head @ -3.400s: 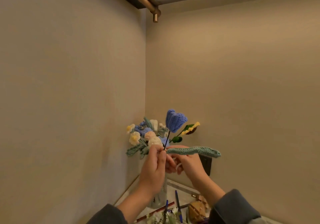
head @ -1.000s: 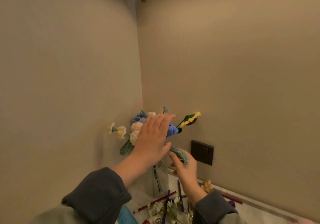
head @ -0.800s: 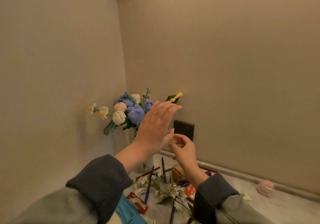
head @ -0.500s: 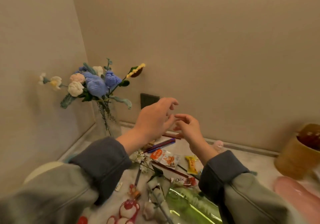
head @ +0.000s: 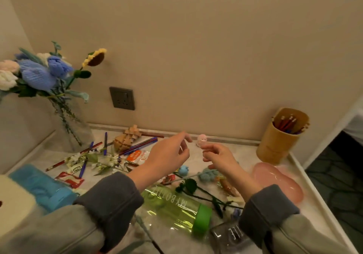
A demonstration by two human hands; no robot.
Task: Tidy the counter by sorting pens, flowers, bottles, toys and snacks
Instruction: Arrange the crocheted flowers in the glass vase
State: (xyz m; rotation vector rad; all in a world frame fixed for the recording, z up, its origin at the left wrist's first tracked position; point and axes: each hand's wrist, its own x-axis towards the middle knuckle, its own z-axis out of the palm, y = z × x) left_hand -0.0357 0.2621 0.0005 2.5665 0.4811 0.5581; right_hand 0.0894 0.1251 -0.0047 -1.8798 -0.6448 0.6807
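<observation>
1 grn bottle [head: 172, 204], 1 clr bottle [head: 229, 236].

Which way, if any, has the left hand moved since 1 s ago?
Yes. The left hand left the vase flowers: it was up-left of the wall socket, now down-right of it.

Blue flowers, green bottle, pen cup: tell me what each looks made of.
Blue flowers: crocheted yarn, matte; stitch ribbing shows on the petals. Green bottle: likely tinted plastic, glossy; its wall is translucent with bright light streaks. Pen cup: matte tan, perhaps bamboo or wood; no grain is sharp enough to be sure.
</observation>
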